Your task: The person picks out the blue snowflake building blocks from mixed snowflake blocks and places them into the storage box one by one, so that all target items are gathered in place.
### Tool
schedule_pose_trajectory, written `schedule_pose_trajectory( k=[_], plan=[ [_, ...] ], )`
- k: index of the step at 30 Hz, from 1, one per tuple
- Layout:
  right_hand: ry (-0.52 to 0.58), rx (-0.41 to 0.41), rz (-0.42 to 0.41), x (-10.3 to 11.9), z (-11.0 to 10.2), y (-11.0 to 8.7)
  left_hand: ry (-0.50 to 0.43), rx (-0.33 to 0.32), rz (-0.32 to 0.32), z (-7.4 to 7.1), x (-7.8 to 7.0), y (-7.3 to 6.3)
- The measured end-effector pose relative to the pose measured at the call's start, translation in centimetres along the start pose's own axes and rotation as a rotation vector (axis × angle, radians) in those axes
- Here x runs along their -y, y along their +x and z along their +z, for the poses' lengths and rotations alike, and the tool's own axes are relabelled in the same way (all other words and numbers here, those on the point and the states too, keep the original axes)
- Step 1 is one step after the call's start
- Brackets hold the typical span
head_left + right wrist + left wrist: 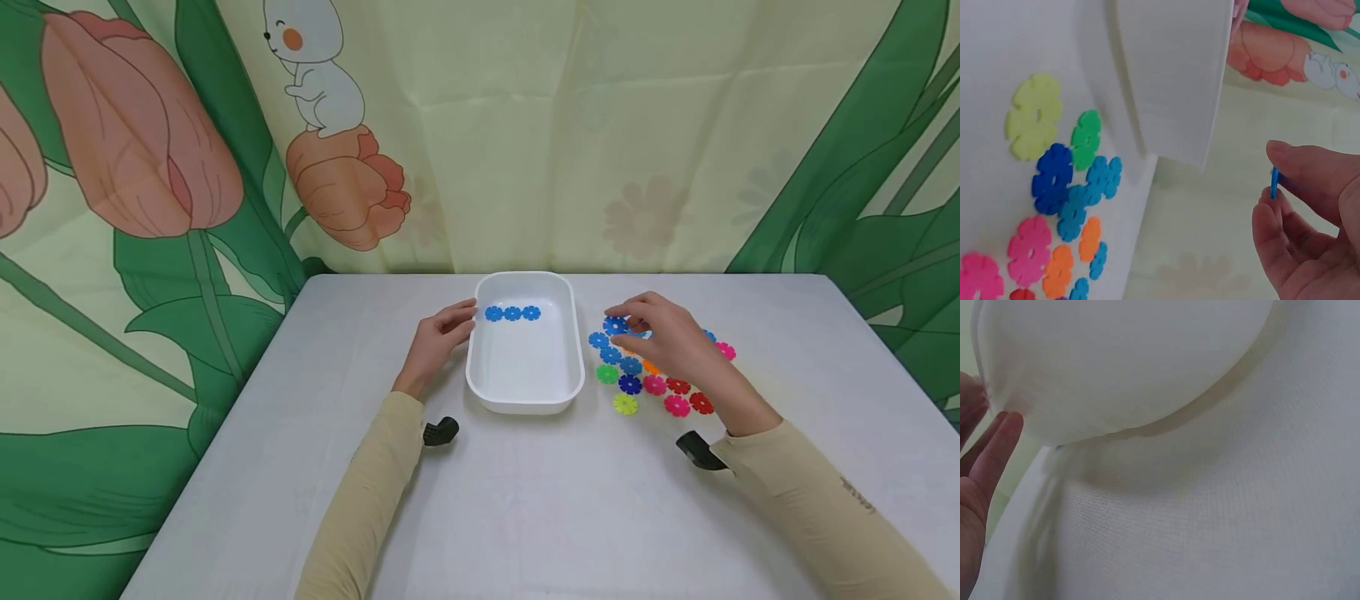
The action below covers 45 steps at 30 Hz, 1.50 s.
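A white tray [525, 367] stands on the table, with three blue flower-shaped discs [512, 313] in a row inside it. My left hand [437, 346] rests against the tray's left side; in the left wrist view its fairly straight fingers [999, 447] touch the outer wall. Right of the tray, my right hand [663, 333] is above a spread of coloured discs. Between thumb and fingertips it pinches a blue flower-shaped disc [1274, 182], seen edge-on in the right wrist view. Part of the spread is hidden under this hand.
Loose discs lie right of the tray, including a yellow one [626, 404], a green one [607, 374], a dark blue one [630, 384] and a red one [702, 403]. The white-covered table [555, 500] ends at a printed curtain [510, 167] behind.
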State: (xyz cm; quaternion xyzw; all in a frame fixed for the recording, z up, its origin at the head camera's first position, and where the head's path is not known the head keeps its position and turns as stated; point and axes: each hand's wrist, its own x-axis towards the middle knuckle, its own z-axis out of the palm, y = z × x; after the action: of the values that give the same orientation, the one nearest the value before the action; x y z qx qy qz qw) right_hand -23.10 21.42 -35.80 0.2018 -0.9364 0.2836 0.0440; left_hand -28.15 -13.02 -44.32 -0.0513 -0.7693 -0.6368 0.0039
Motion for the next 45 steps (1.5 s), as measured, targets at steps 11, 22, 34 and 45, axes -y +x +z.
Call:
schedule_pose_trajectory(
  k=[11, 22, 34, 45],
  plan=[
    [0.089, 0.07, 0.095, 1.0, 0.8, 4.6, 0.008, -0.012, -0.019, 0.1, -0.1, 0.0],
    [0.083, 0.162, 0.196, -2.0, 1.8, 4.9, 0.005, -0.003, -0.012, 0.2, 0.0, 0.2],
    [0.067, 0.186, 0.228, -4.0, 2.9, 4.7, -0.006, -0.008, -0.022, 0.1, -0.1, 0.1],
    [0.046, 0.256, 0.243, -5.2, 3.7, 4.9, -0.004, -0.002, -0.006, 0.0, 0.0, 0.2]
  ],
)
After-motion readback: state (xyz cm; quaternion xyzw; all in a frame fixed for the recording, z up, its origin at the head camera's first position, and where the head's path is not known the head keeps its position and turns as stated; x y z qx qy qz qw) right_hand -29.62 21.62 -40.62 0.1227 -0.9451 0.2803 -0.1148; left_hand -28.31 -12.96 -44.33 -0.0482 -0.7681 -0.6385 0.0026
